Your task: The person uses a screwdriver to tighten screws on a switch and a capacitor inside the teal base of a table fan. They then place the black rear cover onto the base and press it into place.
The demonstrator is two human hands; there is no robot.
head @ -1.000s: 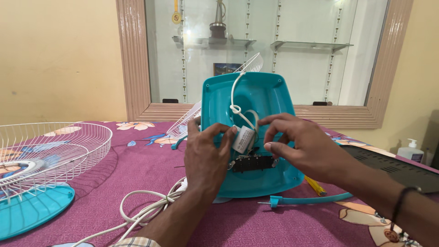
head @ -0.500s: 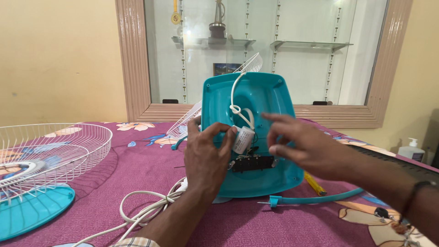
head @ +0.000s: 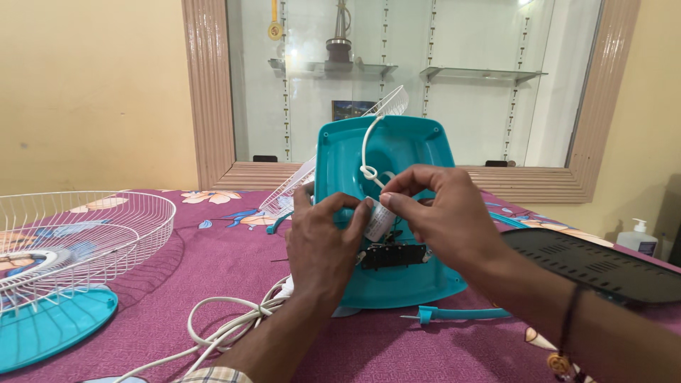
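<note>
A: Head view: where's the capacitor?

B: Dead centre, the small white cylinder [head: 379,221] against the upturned teal fan base [head: 397,152]. Left hand [head: 323,245] steadies it; right hand [head: 443,213] pinches its top.

A: Advice?

B: I'd keep the knotted white cord [head: 367,152] at twelve o'clock slack.

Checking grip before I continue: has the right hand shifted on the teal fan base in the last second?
Yes. The right hand has moved up the teal fan base, from beside the black switch panel to pinching the small white cylinder by the knotted cord.
</note>
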